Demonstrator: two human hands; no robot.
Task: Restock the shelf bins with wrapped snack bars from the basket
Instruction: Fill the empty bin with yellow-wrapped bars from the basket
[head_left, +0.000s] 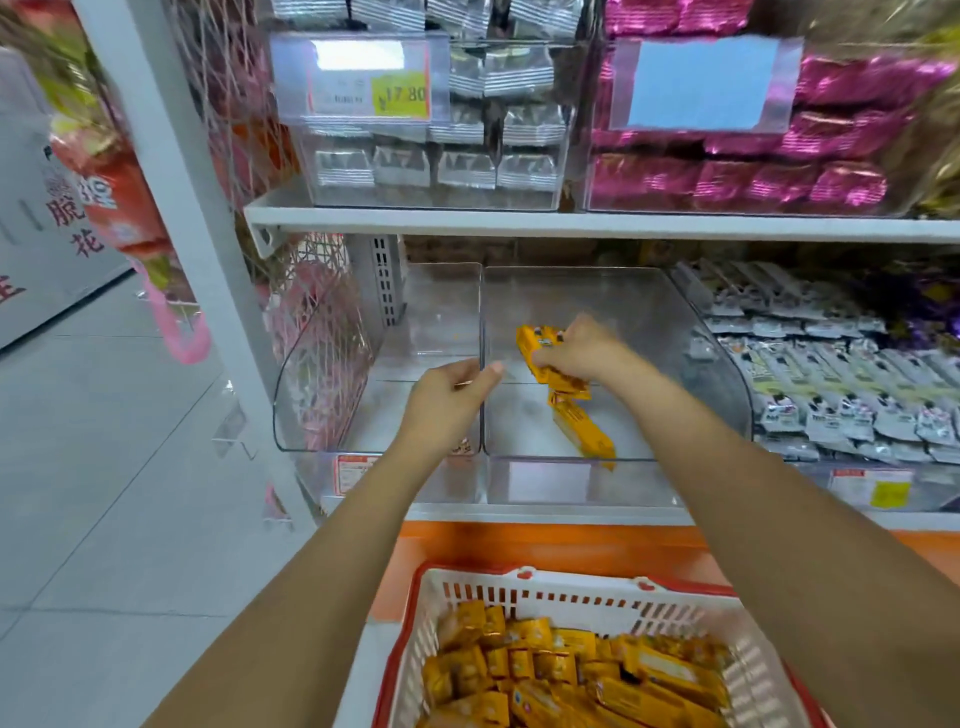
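Note:
A white and red basket (524, 592) at the bottom holds several yellow wrapped snack bars (566, 675). Two clear bins stand on the lower shelf: the left bin (332, 364) holds nothing, and the right bin (649, 322) has one yellow bar (584, 428) lying near its front wall. My right hand (582, 351) is inside the right bin and grips a bunch of yellow bars (540, 343). My left hand (449, 402) pinches the top edge of the clear wall between the two bins.
To the right, a bin (831, 395) is full of grey and white packets. The upper shelf (571, 223) carries a bin of silver packs (441, 156) and one of pink packs (753, 171). A white upright (171, 182) and grey tile floor (104, 467) lie left.

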